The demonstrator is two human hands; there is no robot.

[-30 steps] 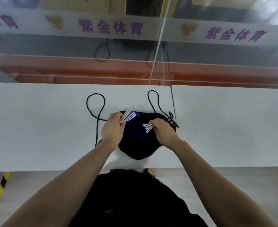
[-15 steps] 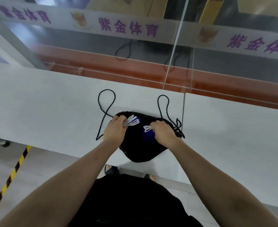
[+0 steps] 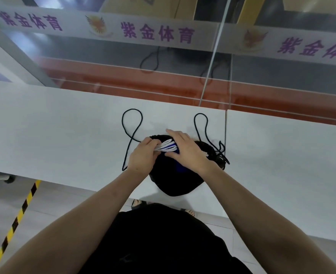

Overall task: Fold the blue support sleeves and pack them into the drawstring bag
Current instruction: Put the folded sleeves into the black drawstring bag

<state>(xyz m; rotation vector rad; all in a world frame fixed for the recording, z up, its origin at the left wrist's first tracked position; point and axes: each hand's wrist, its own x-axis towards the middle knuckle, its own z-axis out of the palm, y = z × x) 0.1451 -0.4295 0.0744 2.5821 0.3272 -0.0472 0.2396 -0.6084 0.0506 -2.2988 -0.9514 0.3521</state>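
Two bare hands meet over a black drawstring bag (image 3: pixel 175 182) lying on a white desk (image 3: pixel 64 135), its near end hanging just past the desk's front edge. The left hand (image 3: pixel 141 159) has its fingers curled round the white-edged ends of the blue support sleeves (image 3: pixel 166 147) at the bag's far, open end. The right hand (image 3: pixel 188 150) lies across the sleeves and the bag with fingers straight, pressing down, its fingertips reaching the bag's far rim. A patch of blue shows beneath the right wrist. Black cord loops (image 3: pixel 132 123) trail from the bag across the desk on both sides. Yellow-and-black tape (image 3: pixel 18 214) runs along the floor at lower left, and a glass partition with purple lettering (image 3: pixel 157 33) stands behind the desk.
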